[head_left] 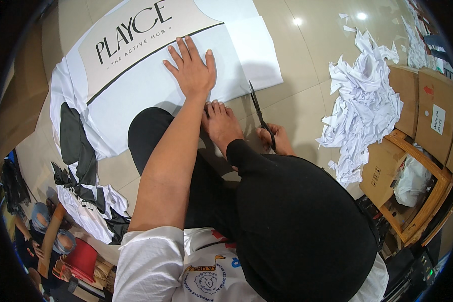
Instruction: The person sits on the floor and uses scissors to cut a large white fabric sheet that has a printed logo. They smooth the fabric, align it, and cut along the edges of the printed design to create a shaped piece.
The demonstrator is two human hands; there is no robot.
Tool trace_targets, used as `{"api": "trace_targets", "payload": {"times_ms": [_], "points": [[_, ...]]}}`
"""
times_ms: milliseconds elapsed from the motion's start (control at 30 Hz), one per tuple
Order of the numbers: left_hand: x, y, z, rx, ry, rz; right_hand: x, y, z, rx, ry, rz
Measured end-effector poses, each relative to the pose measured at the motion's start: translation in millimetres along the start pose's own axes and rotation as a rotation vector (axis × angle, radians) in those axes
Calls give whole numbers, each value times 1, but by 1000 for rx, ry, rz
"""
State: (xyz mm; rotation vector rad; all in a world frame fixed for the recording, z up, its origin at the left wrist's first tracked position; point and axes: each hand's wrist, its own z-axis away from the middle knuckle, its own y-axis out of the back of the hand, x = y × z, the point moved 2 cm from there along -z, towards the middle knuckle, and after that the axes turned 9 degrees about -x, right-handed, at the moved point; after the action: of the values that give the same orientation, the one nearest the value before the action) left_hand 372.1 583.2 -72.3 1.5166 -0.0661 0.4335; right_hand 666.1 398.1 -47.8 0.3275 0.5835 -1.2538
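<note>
My left hand point(191, 75) lies with fingers apart on white fabric point(250, 40), just at the dark lower border of a cream panel point(116, 70) with large dark lettering. My right hand point(278, 138), partly hidden behind my knee, grips black-handled scissors point(257, 108). Their blades point up toward the fabric's lower right edge; I cannot tell whether they touch it. My bare foot point(222, 126) rests on the floor beside the fabric, below my left hand, with my black-clad knee in front of my right hand.
White scraps point(357, 116) are heaped on the tiled floor point(299, 50) at right, beside cardboard boxes point(402, 95) and a wooden frame point(440, 191). Black and white cloth point(78, 146) lies at left. Other people point(40, 241) are at lower left near a red object point(83, 259).
</note>
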Motion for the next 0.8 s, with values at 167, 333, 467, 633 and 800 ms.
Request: {"api": "trace_targets", "payload": {"times_ms": [167,333,467,633,800], "points": [[1,0,0,-2,-1,-19,-14,-4,-5,12,10,-3],[1,0,0,6,-2,-10,-42,-13,1,49,7,43],[1,0,0,12,-13,-11,-43,-12,-2,67,17,36],[1,1,0,16,-11,-7,-36,-19,-14,36,36,11],[2,0,0,13,-13,-6,-33,-61,-48,-55,75,31]]}}
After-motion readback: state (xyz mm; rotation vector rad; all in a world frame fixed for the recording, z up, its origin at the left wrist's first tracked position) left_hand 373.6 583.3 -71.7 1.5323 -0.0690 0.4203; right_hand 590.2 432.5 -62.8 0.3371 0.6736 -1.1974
